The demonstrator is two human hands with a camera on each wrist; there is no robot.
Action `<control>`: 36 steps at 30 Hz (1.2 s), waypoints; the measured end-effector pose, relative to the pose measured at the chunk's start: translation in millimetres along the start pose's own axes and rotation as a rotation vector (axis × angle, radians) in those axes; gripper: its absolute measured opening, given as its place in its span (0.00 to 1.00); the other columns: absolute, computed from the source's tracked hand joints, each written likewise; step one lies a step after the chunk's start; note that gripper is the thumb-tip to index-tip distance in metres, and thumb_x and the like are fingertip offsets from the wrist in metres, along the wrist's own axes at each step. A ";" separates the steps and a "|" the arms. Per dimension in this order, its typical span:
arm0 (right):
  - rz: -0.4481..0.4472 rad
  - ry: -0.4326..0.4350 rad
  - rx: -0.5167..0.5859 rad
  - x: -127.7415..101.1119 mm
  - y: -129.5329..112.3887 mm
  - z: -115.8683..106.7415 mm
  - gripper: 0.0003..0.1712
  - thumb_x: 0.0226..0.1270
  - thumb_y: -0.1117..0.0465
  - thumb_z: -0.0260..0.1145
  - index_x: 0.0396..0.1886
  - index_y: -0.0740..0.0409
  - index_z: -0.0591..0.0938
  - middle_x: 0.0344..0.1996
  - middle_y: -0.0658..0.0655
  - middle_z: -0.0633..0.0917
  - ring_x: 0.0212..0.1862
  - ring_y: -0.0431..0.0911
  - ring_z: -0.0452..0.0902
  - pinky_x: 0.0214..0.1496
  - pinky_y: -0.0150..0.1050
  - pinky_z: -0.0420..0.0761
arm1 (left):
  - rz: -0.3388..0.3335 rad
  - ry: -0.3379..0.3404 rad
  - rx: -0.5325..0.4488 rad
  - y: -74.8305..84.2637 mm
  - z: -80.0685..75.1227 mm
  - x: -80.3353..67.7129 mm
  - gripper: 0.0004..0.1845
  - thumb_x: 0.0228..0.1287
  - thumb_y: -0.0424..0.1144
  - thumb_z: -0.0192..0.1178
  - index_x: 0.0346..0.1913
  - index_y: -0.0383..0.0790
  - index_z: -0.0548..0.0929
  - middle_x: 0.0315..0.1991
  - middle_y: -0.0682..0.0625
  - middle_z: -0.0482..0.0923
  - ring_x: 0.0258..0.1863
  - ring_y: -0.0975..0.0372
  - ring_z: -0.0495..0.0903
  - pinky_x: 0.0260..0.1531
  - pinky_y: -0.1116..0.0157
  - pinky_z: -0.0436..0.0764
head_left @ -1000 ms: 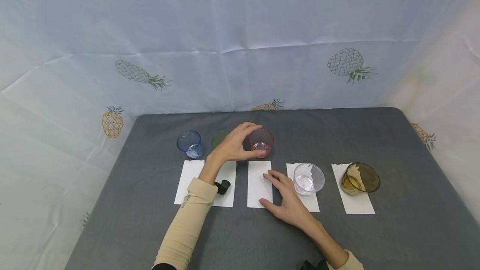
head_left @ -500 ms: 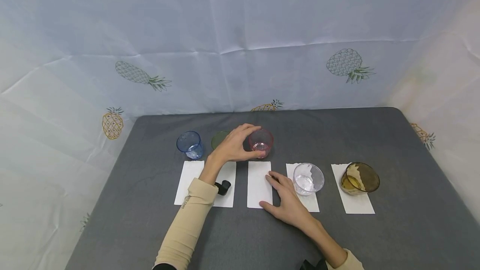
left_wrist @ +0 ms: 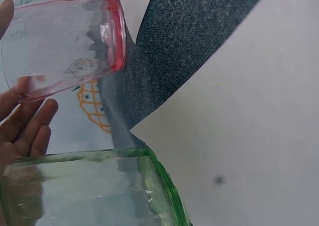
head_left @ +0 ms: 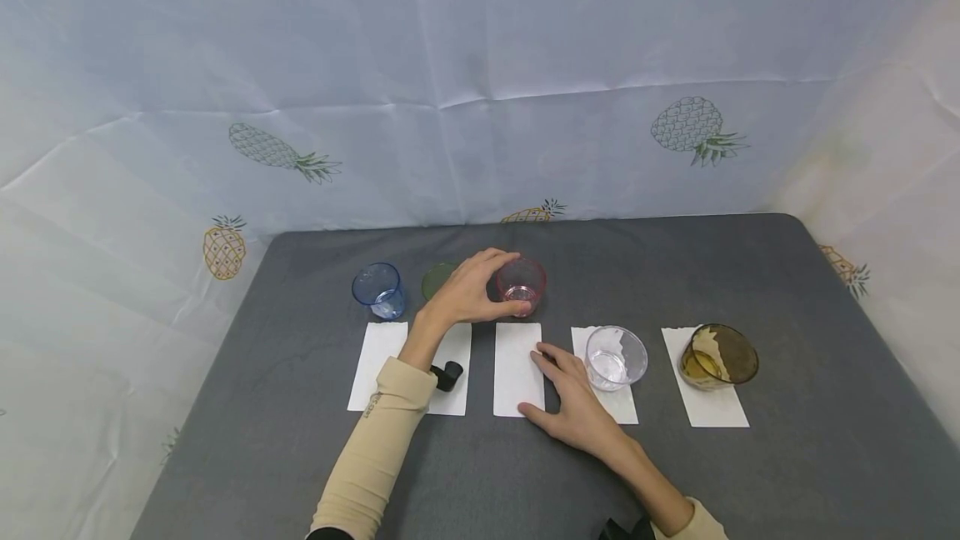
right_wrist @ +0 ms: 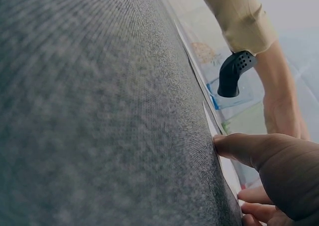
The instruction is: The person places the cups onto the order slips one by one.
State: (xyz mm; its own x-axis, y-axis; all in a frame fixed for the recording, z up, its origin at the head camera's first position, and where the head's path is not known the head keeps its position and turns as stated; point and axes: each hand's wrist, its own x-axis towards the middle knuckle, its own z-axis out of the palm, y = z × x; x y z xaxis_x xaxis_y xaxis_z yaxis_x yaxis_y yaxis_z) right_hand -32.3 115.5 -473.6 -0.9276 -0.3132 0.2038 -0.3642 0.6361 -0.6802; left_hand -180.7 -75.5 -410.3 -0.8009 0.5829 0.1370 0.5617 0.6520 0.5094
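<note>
The left hand [head_left: 467,292] has its fingers and thumb curled round the pink cup [head_left: 521,284], which stands upright on the grey table [head_left: 750,273] just behind the middle napkin [head_left: 518,368] — the landmark for everything here. In the left wrist view the same pink cup [left_wrist: 65,46] shows with fingertips [left_wrist: 30,123] against its wall, and the green cup [left_wrist: 89,188] sits close beside it.

The right hand [head_left: 577,407] lies flat and relaxed, fingers fairly straight, with its thumb at the middle napkin's right edge and near corner; it holds nothing. From the right wrist view the thumb [right_wrist: 249,148] seems to press the edge of the paper, though the angle is too low to be sure.

Left of the middle napkin lie two more napkins; the green cup [head_left: 437,279] stands behind the nearer one, largely hidden by the left hand, and the blue cup [head_left: 378,290] stands behind the farther one [head_left: 375,363]. Right of the middle napkin, a clear cup [head_left: 616,357] stands on its own napkin [head_left: 621,407], and farther right an amber cup [head_left: 718,356] stands on another [head_left: 712,407] — both upright. A pineapple-print sheet [head_left: 480,73] hangs behind the table.
</note>
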 end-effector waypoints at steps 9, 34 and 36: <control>0.021 -0.010 0.005 -1.5 0.6 1.5 0.42 0.46 0.53 0.75 0.60 0.66 0.72 0.62 0.61 0.68 0.65 0.55 0.57 0.63 0.58 0.57 | 0.019 0.027 -0.046 -0.8 2.2 -0.7 0.41 0.46 0.58 0.68 0.63 0.45 0.70 0.57 0.52 0.69 0.56 0.59 0.70 0.52 0.56 0.72; 0.023 -0.020 -0.001 -0.3 0.2 0.5 0.43 0.47 0.52 0.75 0.62 0.65 0.70 0.62 0.60 0.68 0.65 0.55 0.57 0.63 0.58 0.57 | 0.142 0.186 -0.181 3.5 -4.3 -2.5 0.42 0.41 0.59 0.71 0.60 0.41 0.73 0.55 0.53 0.71 0.53 0.62 0.72 0.48 0.62 0.75; 0.022 -0.017 0.000 0.0 0.1 0.1 0.43 0.47 0.52 0.75 0.62 0.65 0.70 0.62 0.60 0.68 0.65 0.55 0.57 0.63 0.58 0.57 | 0.146 0.195 -0.195 5.5 -5.6 -4.0 0.41 0.41 0.59 0.71 0.60 0.43 0.73 0.55 0.54 0.71 0.52 0.63 0.72 0.48 0.62 0.75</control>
State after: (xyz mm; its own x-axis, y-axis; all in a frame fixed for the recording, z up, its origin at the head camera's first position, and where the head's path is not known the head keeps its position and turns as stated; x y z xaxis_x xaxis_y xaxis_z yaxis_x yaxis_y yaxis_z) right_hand -32.3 115.5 -473.8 -0.9339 -0.3112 0.1763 -0.3435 0.6429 -0.6846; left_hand -175.5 -76.9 -403.3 -0.7498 0.5475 0.3716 0.6386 0.4517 0.6231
